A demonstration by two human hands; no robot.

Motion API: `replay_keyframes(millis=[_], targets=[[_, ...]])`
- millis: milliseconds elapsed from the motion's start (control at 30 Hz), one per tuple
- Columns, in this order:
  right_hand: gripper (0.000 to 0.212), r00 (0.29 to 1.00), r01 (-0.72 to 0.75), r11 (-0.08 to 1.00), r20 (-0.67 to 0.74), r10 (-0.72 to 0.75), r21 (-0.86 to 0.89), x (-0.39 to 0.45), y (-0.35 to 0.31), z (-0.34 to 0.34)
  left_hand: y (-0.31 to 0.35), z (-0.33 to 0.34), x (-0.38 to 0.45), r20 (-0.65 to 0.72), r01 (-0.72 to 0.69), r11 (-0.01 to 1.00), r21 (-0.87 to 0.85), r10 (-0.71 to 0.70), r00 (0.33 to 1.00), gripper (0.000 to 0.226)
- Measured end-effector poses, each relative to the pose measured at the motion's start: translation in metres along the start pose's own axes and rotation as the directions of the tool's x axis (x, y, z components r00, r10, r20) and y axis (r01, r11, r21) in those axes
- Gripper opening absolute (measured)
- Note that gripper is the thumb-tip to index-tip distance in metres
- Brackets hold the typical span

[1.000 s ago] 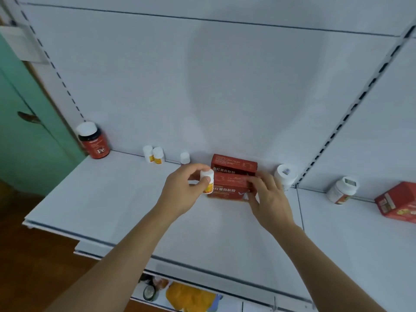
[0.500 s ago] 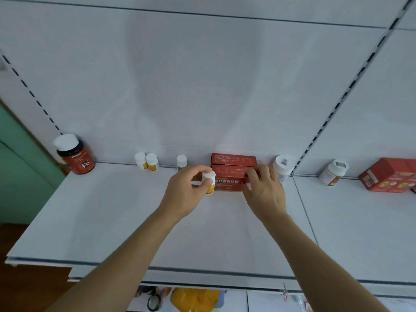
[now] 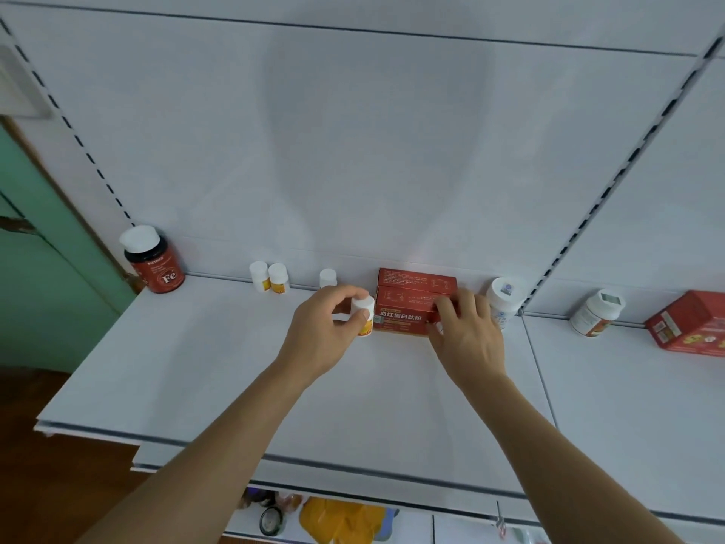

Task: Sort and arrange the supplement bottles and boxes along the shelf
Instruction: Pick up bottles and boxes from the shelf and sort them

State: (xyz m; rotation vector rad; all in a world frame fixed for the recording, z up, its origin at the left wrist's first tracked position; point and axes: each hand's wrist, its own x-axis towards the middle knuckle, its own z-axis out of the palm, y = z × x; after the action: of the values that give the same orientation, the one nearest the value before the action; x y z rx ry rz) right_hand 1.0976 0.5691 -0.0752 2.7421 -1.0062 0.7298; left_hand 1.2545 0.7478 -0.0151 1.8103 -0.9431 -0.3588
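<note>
We judge the sorting partly done: our left hand (image 3: 317,335) pinches a small white bottle (image 3: 363,315) beside the 2 red boxes (image 3: 412,304) our right hand (image 3: 467,335) grips at the shelf's (image 3: 196,367) back edge, other bottles unsorted.

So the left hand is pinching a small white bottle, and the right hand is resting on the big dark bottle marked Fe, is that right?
Not quite. The head view shows the right hand on the front red box; the Fe bottle stands untouched far to the left. The left hand does pinch the small white bottle.
</note>
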Motion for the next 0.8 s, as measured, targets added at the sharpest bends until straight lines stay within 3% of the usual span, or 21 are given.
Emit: replay_keyframes(millis=[300, 500, 700, 800], targets=[[0.036, 0.999, 0.029, 1.0, -0.032, -0.029, -0.012, 0.0, -0.018, -0.021, -0.008, -0.019, -0.003, -0.041, -0.014, 0.999, 0.031, 0.015, 0.999, 0.026], [0.031, 0.981, 0.181, 0.978, -0.085, -0.172, 0.106, 0.01, -0.075, -0.034, -0.032, -0.056, 0.0, -0.078, -0.023, 0.998, 0.052, 0.027, 0.997, 0.021], [0.042, 0.974, 0.208, 0.958, 0.046, -0.222, 0.199, 0.017, -0.156, -0.02, -0.086, -0.113, 0.011, -0.1, -0.015, 0.99, 0.143, 0.03, 0.995, 0.026], [0.043, 0.969, 0.193, 0.968, 0.127, -0.214, 0.158, 0.017, -0.19, -0.007, -0.109, -0.135, 0.025, -0.098, -0.007, 0.983, 0.181, 0.025, 0.995, 0.025]])
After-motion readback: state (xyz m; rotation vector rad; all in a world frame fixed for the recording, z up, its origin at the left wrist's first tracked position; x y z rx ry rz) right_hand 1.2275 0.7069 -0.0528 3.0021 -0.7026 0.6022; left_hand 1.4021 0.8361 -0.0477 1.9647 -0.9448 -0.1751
